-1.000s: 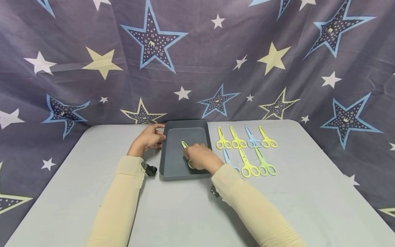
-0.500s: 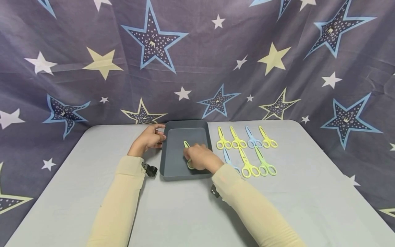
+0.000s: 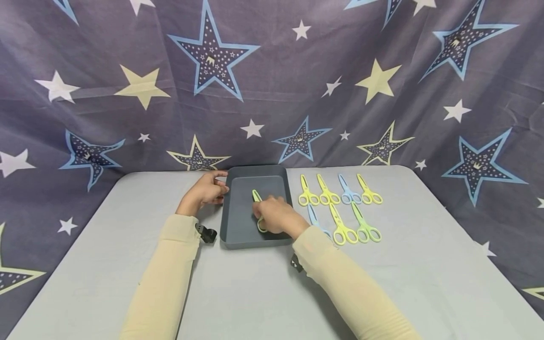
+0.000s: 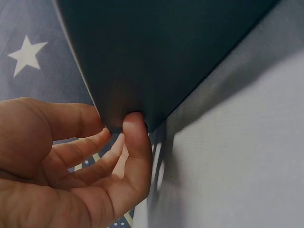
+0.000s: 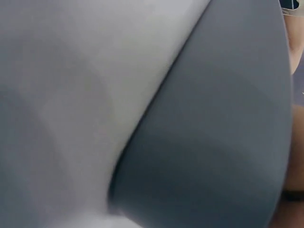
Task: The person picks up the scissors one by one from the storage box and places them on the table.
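In the head view, my right hand (image 3: 276, 215) is inside the dark grey tray (image 3: 238, 236). It pinches a pair of light green scissors (image 3: 256, 195) whose tip points away from me. Part of the scissors is hidden under the fingers, with a handle loop showing below. My left hand (image 3: 207, 190) grips the tray's far left side. The left wrist view shows the left hand's fingers (image 4: 137, 135) curled at the tray's corner, one tip against the outer wall. Tray wall (image 5: 204, 123) fills much of the right wrist view, hiding most of the right hand.
Right of the tray lie several scissors in two rows: yellow scissors (image 3: 307, 196), blue scissors (image 3: 348, 192) and green scissors (image 3: 362, 224) among them. A pale cloth covers the table (image 3: 238, 297). A star-patterned curtain (image 3: 272, 94) hangs directly behind the table's far edge.
The light green scissors have turned slightly and moved a little away from me within the tray, still in my right hand. My left hand stays at the tray's side.
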